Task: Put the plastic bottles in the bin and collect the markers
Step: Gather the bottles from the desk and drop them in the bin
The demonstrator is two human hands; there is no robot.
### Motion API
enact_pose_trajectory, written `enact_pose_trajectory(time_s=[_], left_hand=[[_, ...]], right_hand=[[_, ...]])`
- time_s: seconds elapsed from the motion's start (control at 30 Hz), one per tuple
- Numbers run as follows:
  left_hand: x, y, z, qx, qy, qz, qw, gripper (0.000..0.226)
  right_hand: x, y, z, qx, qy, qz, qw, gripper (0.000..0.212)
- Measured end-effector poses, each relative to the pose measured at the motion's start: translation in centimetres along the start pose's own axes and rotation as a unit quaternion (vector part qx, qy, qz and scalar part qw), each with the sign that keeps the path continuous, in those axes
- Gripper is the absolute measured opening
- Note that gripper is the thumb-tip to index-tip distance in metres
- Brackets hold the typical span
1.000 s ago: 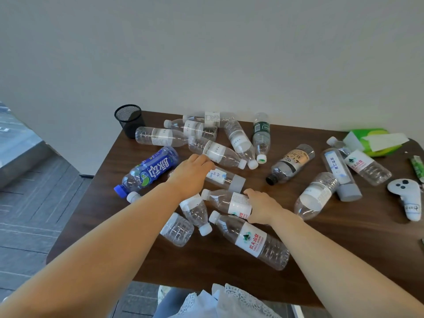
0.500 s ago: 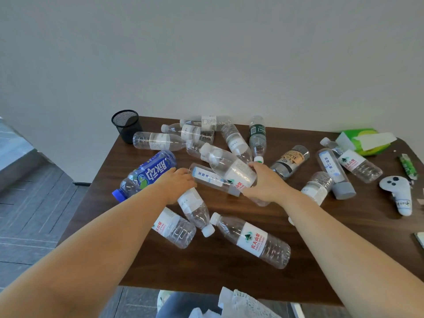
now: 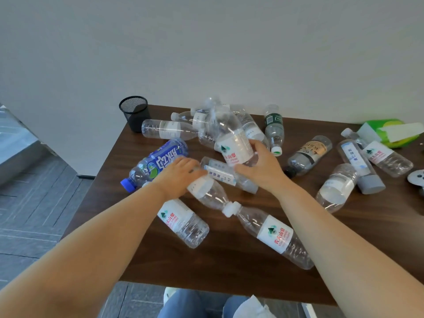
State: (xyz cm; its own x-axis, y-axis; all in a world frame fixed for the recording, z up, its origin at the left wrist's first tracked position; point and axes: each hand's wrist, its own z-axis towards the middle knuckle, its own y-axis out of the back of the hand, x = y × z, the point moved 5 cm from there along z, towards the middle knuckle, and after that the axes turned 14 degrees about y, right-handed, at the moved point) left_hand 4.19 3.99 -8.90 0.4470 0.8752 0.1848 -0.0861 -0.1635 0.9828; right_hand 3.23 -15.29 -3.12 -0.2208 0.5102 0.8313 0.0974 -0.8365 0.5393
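Above table (image 3: 229,267), raised bottle (image 3: 229,136) clamped in right grip (image 3: 261,166) (base end), left grip (image 3: 181,172) clasping lying bottle (image 3: 206,191)

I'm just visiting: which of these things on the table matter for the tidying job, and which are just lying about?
Part of the job: red-labelled bottle in the right hand; white-labelled bottle gripped by the left hand; blue bottle; the other plastic bottles on the table.

Just lying about: green tissue pack; white controller; black mesh cup (maybe for markers).
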Motion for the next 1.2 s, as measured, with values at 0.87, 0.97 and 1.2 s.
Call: enact_pose_trajectory(time_s=[0.87,0.97,1.2], left_hand=[[13.1,-5.5,-33.6,-0.401,0.456,-0.407,0.683,0.08],[16.3,-7.8,-37.6,-0.378,0.497,-0.414,0.663,0.078],[23.8,-13.4,-40.7,-0.338,0.548,-0.446,0.622,0.066]], right_hand=[[11.2,-24.2,-8.9,-0.025,0.257,0.09,0.962,0.06],[13.4,-29.4,-7.9,0.026,0.254,0.109,0.961,0.057],[15.3,-41.8,-1.5,0.169,0.117,0.212,0.955,0.052]])
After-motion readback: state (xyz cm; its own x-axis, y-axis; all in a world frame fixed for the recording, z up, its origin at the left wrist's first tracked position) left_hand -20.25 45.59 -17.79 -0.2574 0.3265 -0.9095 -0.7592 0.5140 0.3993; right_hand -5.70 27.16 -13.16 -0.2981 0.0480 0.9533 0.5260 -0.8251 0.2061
